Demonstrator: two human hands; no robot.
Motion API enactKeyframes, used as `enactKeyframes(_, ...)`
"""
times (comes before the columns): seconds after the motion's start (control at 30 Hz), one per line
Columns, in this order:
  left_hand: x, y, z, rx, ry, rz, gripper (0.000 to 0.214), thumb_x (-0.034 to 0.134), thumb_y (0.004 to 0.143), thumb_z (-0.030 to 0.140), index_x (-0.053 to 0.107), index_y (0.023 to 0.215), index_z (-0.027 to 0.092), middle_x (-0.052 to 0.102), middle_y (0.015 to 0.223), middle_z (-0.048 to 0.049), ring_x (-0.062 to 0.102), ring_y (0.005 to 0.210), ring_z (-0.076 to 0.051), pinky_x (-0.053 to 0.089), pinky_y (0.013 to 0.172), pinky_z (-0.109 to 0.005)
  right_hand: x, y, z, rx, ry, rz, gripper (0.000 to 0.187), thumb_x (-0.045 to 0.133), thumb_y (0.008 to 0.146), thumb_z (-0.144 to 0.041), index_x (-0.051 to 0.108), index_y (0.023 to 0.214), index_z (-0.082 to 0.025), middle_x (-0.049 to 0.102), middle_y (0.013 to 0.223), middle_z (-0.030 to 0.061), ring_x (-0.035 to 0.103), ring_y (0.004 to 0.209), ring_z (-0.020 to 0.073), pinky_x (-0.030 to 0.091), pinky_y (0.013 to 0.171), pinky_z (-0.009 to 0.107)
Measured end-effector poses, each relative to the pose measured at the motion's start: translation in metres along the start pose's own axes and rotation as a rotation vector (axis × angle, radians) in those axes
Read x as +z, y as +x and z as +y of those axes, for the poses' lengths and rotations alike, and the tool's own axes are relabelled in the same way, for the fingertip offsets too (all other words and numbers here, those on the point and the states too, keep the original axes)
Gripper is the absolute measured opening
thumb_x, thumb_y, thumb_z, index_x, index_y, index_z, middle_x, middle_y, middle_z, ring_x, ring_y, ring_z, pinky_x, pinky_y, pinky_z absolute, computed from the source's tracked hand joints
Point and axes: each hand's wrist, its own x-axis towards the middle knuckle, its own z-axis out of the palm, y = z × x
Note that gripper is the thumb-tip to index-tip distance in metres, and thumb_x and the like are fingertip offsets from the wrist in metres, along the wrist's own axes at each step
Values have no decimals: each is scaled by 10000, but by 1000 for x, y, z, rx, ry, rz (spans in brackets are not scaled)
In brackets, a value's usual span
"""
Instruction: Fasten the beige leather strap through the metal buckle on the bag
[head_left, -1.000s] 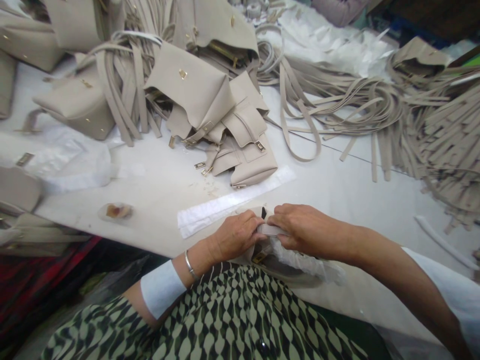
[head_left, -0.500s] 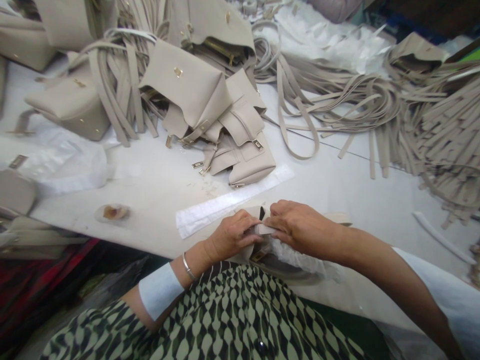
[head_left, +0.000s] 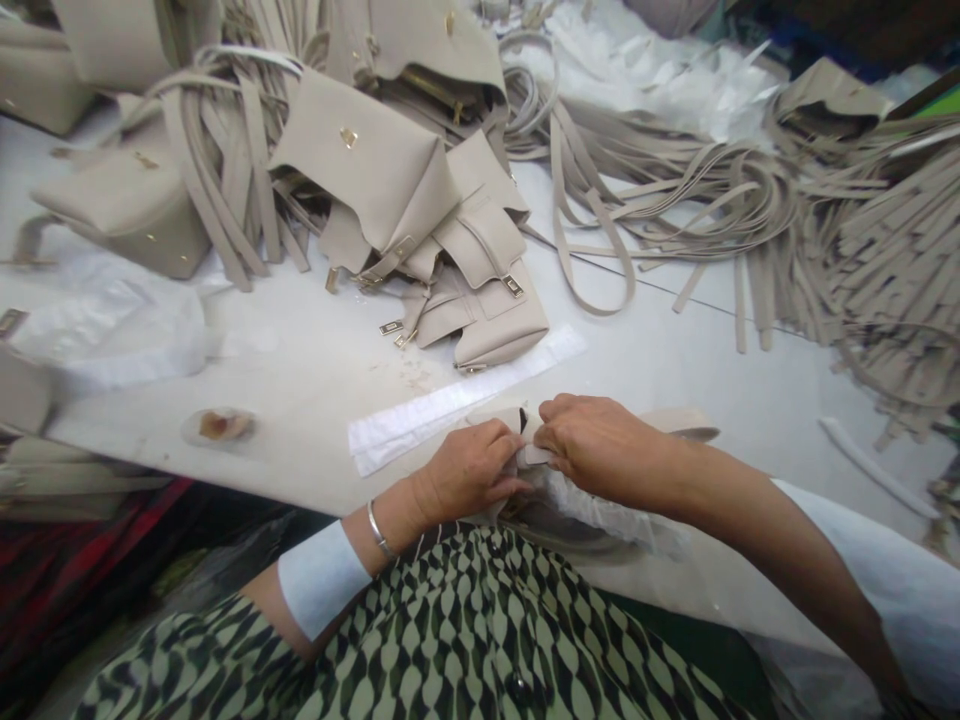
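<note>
- So the bit that matters is a beige strap, sitting right between the two hands, its visible part running roughly 9 to 3 o'clock.
- Left hand is at its 9 o'clock end, fingertips pinched in tight. It might have some bag edge in there too, can't tell.
- Right hand is at the 3 o'clock end, fingers curled closed around it. Neither hand is nearer, both are touching it.
- Under the hands there's one thing that looks like a bag, mostly covered, with crinkly clear plastic poking out toward 4 o'clock.
- A beige loop sticks out at 3 o'clock past the right wrist. Same strap? No idea, the arm hides it.
- Headcount, clock centred on the hands: two hands, one bracelet on the left wrist, one white strip at 11, one small clear dish or packet at 9, one bent white tube at 3.
- The bag pile at 11 overlaps too much to count, and the loose straps at 1 are hopeless, just loads of them.
</note>
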Motion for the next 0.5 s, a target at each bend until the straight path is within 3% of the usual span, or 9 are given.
enactKeyframes(0.13, 6, 0, 2, 1, 35, 76, 291, 441, 900, 368, 533, 1042, 132, 559, 894, -84, 542, 784, -186, 491, 680, -309, 3, 0, -7, 60, -54, 26, 131, 534, 789, -112, 642, 727, -151, 634, 802, 107, 597, 757, 224, 377, 563, 275)
enactKeyframes(0.27, 8, 3, 2, 12, 63, 100, 303, 442, 898, 399, 546, 990, 130, 561, 860, -79, 537, 757, -186, 484, 658, -305, 8, -4, -12, 86, -59, 56, 108, 543, 777, -122, 646, 782, -155, 627, 827, 110, 597, 782, 245, 390, 572, 286)
enactKeyframes(0.5, 4, 6, -1, 12, 14, 23, 333, 407, 913, 433, 550, 992, 142, 557, 863, -64, 540, 759, -171, 479, 666, -289, 12, -7, -9, 25, -14, 87, 161, 506, 840, -151, 646, 761, -152, 619, 822, 102, 578, 772, 212, 391, 609, 274)
